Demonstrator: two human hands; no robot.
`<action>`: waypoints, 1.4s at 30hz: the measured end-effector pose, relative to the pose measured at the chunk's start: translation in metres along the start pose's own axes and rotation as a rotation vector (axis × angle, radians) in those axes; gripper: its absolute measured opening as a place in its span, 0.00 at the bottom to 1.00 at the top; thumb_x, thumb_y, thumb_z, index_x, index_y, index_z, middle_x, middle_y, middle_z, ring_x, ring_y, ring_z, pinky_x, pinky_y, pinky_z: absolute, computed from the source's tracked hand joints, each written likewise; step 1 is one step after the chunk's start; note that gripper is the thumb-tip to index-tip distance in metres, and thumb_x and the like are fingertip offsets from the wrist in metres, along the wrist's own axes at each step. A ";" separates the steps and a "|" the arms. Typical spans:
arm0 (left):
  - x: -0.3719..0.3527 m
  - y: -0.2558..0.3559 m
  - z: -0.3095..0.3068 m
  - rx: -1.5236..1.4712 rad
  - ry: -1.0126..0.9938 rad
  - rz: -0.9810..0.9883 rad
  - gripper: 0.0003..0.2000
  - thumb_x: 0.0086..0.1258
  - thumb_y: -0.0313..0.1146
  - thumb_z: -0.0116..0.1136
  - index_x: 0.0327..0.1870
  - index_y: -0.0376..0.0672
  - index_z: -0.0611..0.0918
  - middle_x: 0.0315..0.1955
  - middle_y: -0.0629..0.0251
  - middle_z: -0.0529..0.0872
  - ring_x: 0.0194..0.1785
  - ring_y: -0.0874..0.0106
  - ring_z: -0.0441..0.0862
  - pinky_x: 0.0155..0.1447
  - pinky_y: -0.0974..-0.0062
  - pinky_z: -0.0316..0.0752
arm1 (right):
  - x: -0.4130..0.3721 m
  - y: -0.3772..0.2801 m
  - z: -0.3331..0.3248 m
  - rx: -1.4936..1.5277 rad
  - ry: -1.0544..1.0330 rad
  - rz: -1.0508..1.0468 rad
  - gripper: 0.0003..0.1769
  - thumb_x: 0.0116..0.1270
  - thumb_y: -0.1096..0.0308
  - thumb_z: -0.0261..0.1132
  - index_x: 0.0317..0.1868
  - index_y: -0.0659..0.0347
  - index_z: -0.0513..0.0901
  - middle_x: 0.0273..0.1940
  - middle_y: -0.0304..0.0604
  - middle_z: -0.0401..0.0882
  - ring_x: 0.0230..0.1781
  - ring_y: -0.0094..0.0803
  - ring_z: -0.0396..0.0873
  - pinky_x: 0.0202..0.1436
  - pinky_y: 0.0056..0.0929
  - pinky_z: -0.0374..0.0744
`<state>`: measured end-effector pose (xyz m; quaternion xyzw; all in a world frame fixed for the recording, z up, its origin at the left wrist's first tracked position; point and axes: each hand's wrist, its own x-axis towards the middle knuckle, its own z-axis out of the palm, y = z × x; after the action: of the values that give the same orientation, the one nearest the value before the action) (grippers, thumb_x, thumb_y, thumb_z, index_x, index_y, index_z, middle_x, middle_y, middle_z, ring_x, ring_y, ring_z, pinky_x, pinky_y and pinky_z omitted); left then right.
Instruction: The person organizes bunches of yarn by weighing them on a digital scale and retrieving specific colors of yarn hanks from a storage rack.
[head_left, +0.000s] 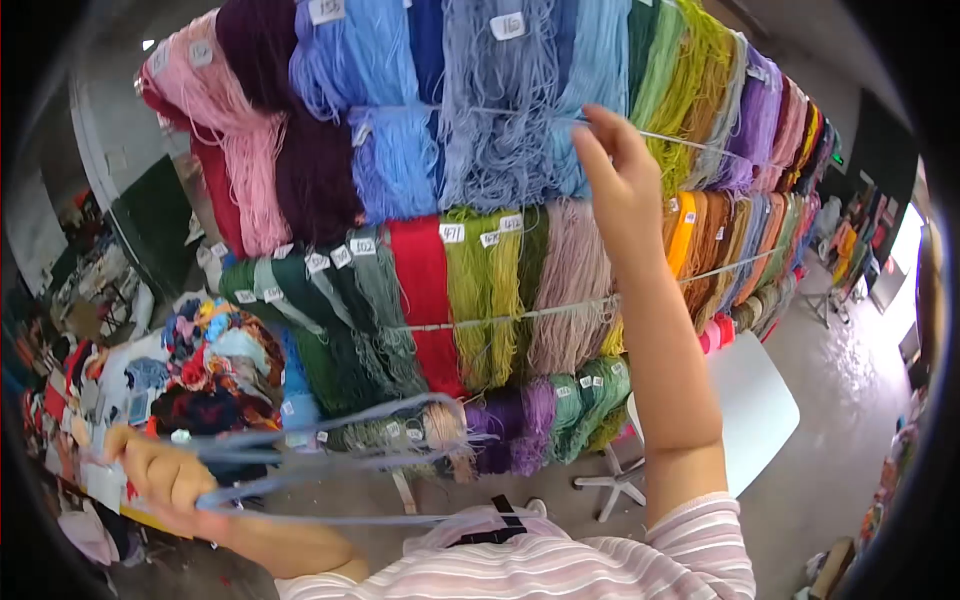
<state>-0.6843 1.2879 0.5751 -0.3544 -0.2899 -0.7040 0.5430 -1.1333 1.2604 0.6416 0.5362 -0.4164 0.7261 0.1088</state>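
Blurred loops of blue-grey yarn [330, 448] stretch across the lower left, with my left hand [165, 480] closed around them in a fist. My right hand [622, 155] is raised to the upper rack, in front of a hank of light blue yarn [598, 60]. Its thumb and forefinger come close together in a pinch, the other fingers curled; whatever lies between the tips is too small to make out. Just left of it hangs a grey-blue hank [500, 110] with a numbered paper tag [507, 26]. A pale cord [690, 142] runs across the hanks beside my fingers.
Lower rows hold more tagged hanks, among them a red one [422, 300]. A pile of mixed yarn [225, 350] lies on a table at the left. At the right are a white board-like surface [755, 410] and a wheeled base [608, 488].
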 end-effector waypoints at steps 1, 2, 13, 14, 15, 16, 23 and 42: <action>-0.002 0.001 0.007 0.011 -0.031 0.010 0.04 0.74 0.34 0.36 0.39 0.47 0.66 0.18 0.72 0.60 0.11 0.85 0.52 0.12 0.82 0.44 | 0.020 0.006 0.008 0.006 0.006 0.034 0.20 0.61 0.64 0.67 0.48 0.70 0.79 0.34 0.40 0.79 0.33 0.22 0.74 0.38 0.21 0.73; -0.004 0.002 0.012 0.012 -0.067 0.014 0.03 0.73 0.33 0.38 0.39 0.46 0.65 0.17 0.72 0.60 0.11 0.85 0.52 0.11 0.82 0.44 | 0.036 0.009 0.016 0.015 0.010 0.066 0.21 0.60 0.63 0.68 0.47 0.71 0.79 0.33 0.40 0.79 0.32 0.23 0.74 0.37 0.21 0.73; -0.008 -0.033 0.006 0.129 -0.010 0.007 0.09 0.77 0.40 0.33 0.37 0.48 0.65 0.16 0.73 0.61 0.12 0.84 0.53 0.14 0.82 0.45 | 0.044 0.008 0.009 0.527 -0.071 0.189 0.04 0.64 0.71 0.63 0.36 0.62 0.81 0.34 0.35 0.80 0.38 0.20 0.74 0.45 0.20 0.70; -0.008 -0.050 -0.008 0.113 0.085 -0.048 0.10 0.78 0.41 0.31 0.38 0.49 0.64 0.17 0.74 0.60 0.14 0.84 0.53 0.16 0.82 0.46 | 0.039 0.005 0.006 0.625 -0.069 0.119 0.04 0.65 0.72 0.62 0.36 0.64 0.80 0.34 0.37 0.81 0.39 0.21 0.76 0.47 0.20 0.71; -0.007 -0.065 -0.021 0.086 0.176 -0.120 0.10 0.78 0.41 0.29 0.39 0.47 0.64 0.16 0.74 0.59 0.14 0.83 0.52 0.17 0.81 0.51 | 0.036 0.003 0.002 0.659 -0.093 0.075 0.03 0.66 0.74 0.60 0.36 0.65 0.79 0.36 0.41 0.82 0.42 0.25 0.78 0.52 0.25 0.73; -0.008 -0.074 -0.034 0.093 0.290 -0.219 0.11 0.78 0.42 0.29 0.40 0.48 0.65 0.16 0.74 0.59 0.14 0.83 0.52 0.19 0.81 0.52 | 0.031 0.000 -0.002 0.659 -0.096 0.074 0.03 0.66 0.74 0.60 0.36 0.65 0.79 0.36 0.41 0.82 0.42 0.25 0.78 0.52 0.25 0.73; 0.025 -0.176 -0.073 0.538 0.327 -0.628 0.17 0.76 0.44 0.40 0.45 0.40 0.77 0.18 0.72 0.68 0.17 0.80 0.63 0.19 0.82 0.59 | -0.048 -0.035 -0.048 0.518 -0.400 -0.068 0.04 0.64 0.73 0.61 0.31 0.64 0.78 0.30 0.41 0.77 0.32 0.29 0.76 0.34 0.31 0.76; -0.071 -0.182 -0.058 0.701 -0.261 -0.762 0.12 0.75 0.35 0.45 0.35 0.37 0.76 0.27 0.64 0.77 0.30 0.73 0.74 0.35 0.76 0.69 | 0.012 -0.014 0.040 -0.235 0.063 -0.141 0.38 0.52 0.61 0.70 0.60 0.72 0.68 0.48 0.49 0.74 0.51 0.39 0.71 0.57 0.34 0.68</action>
<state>-0.8603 1.3252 0.4796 -0.1062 -0.6810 -0.6622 0.2940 -1.1016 1.2370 0.6618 0.5246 -0.4563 0.6793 0.2347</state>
